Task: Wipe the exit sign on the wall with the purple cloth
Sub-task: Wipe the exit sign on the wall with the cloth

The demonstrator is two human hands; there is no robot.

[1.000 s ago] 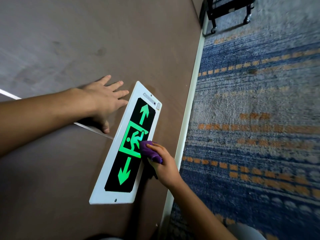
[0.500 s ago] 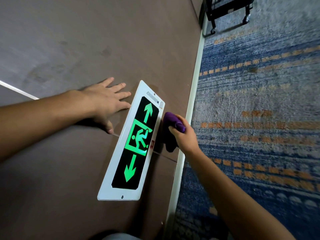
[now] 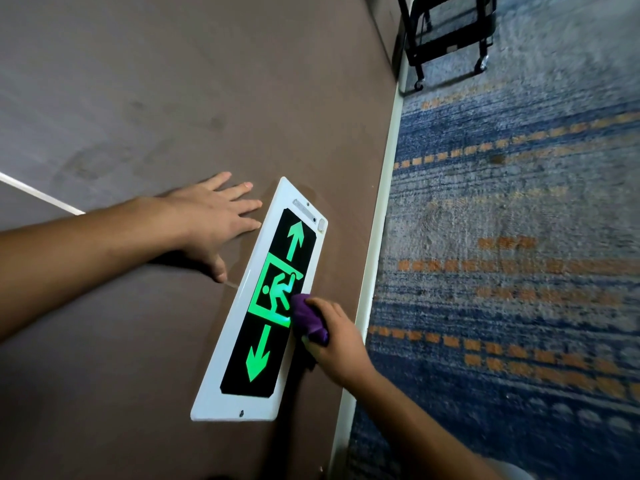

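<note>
1. Right hand (image 3: 341, 341): nearest the wearer, reaching in from the lower right. Fingers curled round a bunched purple cloth (image 3: 307, 318) and pressing the wad against the sign's face. Bunching likely gives a firm pad to push with, rather than a loose flap.

2. Purple cloth: wadded in the right hand's grip, its free end touching the sign at the lower right corner of the lit green running-figure panel (image 3: 275, 294), on the edge nearest the skirting.

3. Exit sign (image 3: 242, 344): long white-framed plate with a black face, mounted flat on the wall low down, between the two hands. Green arrow (image 3: 257, 356) on the stretch beside the right hand; second green arrow (image 3: 294, 242) on the far stretch beside the left hand's fingertips. A small indicator strip and button (image 3: 313, 216) sit at the far end. Judged: wiping is at mid-face, with both arrow stretches left to pass over, though cleanliness cannot be read from here.

4. Left hand (image 3: 214, 216): fingers straight and spread, palm flat on the wall (image 3: 173, 81) just beside the sign's far half, not touching it. Holds nothing; apparently a brace for a leaning body.

5. White skirting board (image 3: 382, 216): runs just beyond the right hand, where wall meets floor.

6. Blue and orange patterned carpet (image 3: 519, 271): to the right of the right hand.

7. Black wheeled cart frame (image 3: 446, 36): farthest, well beyond both hands, standing on the carpet.
</note>
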